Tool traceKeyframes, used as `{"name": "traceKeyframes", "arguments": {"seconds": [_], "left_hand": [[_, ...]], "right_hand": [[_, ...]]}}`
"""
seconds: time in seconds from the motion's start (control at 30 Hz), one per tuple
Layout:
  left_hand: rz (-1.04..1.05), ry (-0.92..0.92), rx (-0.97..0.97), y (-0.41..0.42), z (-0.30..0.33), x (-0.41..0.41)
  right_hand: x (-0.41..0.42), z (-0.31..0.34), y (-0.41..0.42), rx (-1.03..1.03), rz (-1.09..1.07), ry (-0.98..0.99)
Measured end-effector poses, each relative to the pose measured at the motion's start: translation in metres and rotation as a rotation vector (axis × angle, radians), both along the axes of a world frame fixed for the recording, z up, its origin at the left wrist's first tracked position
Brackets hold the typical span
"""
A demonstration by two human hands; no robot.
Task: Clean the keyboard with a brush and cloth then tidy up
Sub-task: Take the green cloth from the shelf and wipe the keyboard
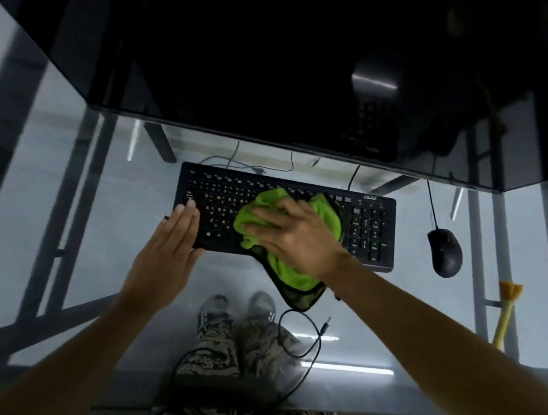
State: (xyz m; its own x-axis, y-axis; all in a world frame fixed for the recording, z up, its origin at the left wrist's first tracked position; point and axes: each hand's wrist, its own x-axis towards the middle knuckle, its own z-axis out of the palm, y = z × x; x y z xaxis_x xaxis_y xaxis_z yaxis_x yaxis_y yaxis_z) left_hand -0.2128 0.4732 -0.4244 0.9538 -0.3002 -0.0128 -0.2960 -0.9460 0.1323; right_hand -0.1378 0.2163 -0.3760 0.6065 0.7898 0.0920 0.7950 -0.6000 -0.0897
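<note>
Wiping is the step in hand: the bright green microfibre cloth (290,236) with a dark trim is spread over the middle of the flat black plastic keyboard (368,226), which lies slightly askew on the clear glass bench (61,233), just in front of the large dark monitor (281,51).

The right hand (298,235) lies flat on the cloth, fingers spread and extended, palm pressing the fabric down onto the keys rather than pinching it. One corner of the cloth hangs over the near edge of the keyboard onto the glass. The left hand (170,246) is open too, fingers together and straight, resting against the left end of the keyboard near its near corner, apparently bracing it so it does not slide.

The number pad on the right and the leftmost keys show uncovered. By my reading, the next move calls for sweeping the cloth sideways across those areas while the left hand keeps the board steady, with even pressure so keys are not snagged.

The yellow-handled brush (506,313) lies well apart at the right edge of the bench, untouched; I judge the brushing done and tidying not yet begun. A black mouse (445,251) sits just right of the keyboard, and a loose black cable (302,338) coils near the front.
</note>
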Motion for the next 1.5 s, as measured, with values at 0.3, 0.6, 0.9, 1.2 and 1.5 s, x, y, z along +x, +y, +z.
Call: {"name": "traceKeyframes", "arguments": {"seconds": [0.3, 0.6, 0.9, 1.2, 1.5], "left_hand": [[0.009, -0.014, -0.067, 0.000, -0.002, -0.001], [0.016, 0.034, -0.107, 0.002, 0.002, -0.001], [0.027, 0.114, -0.089, 0.001, 0.015, 0.000], [0.017, 0.025, -0.100, 0.000, 0.005, -0.001], [0.011, -0.016, -0.054, -0.005, 0.006, -0.003]], "right_hand": [[0.021, 0.010, -0.021, 0.023, -0.299, 0.056], [0.039, 0.007, 0.020, 0.039, -0.319, 0.059], [0.026, 0.030, -0.085, -0.088, -0.731, 0.161], [0.042, 0.024, 0.038, -0.074, -0.480, 0.176], [0.018, 0.023, -0.106, -0.058, -0.810, 0.233]]}}
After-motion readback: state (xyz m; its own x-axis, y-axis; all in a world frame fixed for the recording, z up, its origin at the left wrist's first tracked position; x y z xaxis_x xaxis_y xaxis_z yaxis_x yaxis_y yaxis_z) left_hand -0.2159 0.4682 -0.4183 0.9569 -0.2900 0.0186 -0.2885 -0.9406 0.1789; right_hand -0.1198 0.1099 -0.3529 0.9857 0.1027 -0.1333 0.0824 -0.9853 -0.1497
